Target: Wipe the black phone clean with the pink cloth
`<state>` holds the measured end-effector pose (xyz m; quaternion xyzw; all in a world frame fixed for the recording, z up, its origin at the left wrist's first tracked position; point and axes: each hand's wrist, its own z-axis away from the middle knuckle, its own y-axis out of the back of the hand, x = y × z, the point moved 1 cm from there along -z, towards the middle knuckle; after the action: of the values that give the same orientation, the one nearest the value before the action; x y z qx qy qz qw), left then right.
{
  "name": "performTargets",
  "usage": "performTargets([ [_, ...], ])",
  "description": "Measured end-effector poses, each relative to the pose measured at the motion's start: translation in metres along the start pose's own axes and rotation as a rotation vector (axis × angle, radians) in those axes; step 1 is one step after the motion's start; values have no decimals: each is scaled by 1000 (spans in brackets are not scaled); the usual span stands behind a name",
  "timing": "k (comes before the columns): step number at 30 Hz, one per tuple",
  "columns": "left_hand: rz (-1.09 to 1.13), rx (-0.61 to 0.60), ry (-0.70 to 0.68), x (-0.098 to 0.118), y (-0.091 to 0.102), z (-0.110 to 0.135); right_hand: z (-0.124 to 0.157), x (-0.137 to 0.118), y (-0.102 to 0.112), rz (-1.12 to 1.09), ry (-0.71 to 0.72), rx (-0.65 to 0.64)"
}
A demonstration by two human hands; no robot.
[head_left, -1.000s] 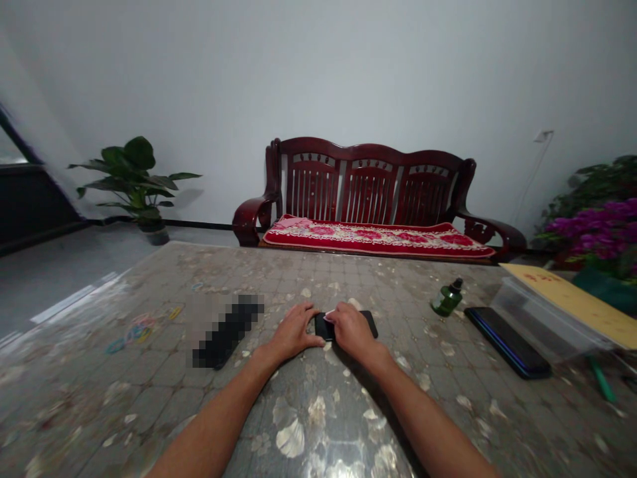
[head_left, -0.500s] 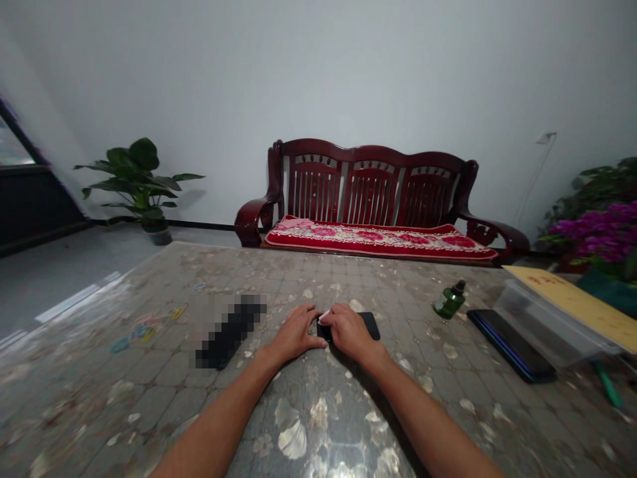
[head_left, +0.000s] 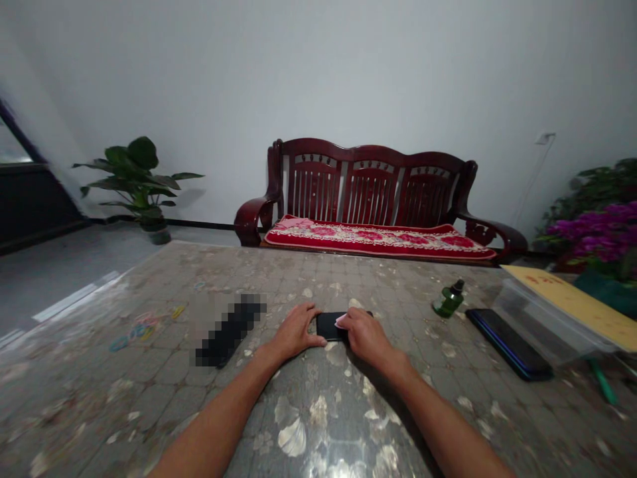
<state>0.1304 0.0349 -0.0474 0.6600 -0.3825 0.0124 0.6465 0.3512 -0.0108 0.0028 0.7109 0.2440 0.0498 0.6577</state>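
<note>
A black smartphone (head_left: 328, 326) lies flat on the table in front of me, its long side running left to right. My left hand (head_left: 297, 330) grips its left end, thumb at the near edge and fingers at the far edge. Between the fingers of my right hand (head_left: 367, 334) is a small pale pink cloth (head_left: 341, 321), pressed on the screen. That hand covers most of the phone's right half, and most of the cloth is hidden under the fingers.
On the left lie a pixelated dark object (head_left: 229, 332) and several coloured bands (head_left: 144, 326). To the right stand a green bottle (head_left: 448, 299), another phone (head_left: 508, 344) and a clear plastic box (head_left: 542, 325) with a yellow envelope (head_left: 572, 302) on top. A wooden bench (head_left: 373, 186) is beyond the table.
My right hand has slid to the right over the phone with the pink cloth, uncovering more of the screen's left part. My left hand has stayed at the phone's left end.
</note>
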Motion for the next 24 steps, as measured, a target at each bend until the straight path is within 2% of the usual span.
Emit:
performTargets([
  [2,-3,-11,17,3,3,0,4,4,1,-16,3,7],
  [6,0,-27,34,9,7,0,7,21,6,29,-211,61],
  [8,-1,-26,34,9,8,0,6,22,4,49,-257,79],
  [12,-7,-15,34,7,5,0,7,11,-7,-48,-68,85],
  [14,-4,-11,28,6,4,0,8,10,-11,-99,-22,97],
  [20,-9,-29,35,5,4,0,12,32,-6,-31,-230,160],
  [22,-1,-17,29,4,4,0,12,30,-5,-37,-226,154],
  [24,-1,-14,27,5,4,0,13,21,-7,-88,-150,132],
])
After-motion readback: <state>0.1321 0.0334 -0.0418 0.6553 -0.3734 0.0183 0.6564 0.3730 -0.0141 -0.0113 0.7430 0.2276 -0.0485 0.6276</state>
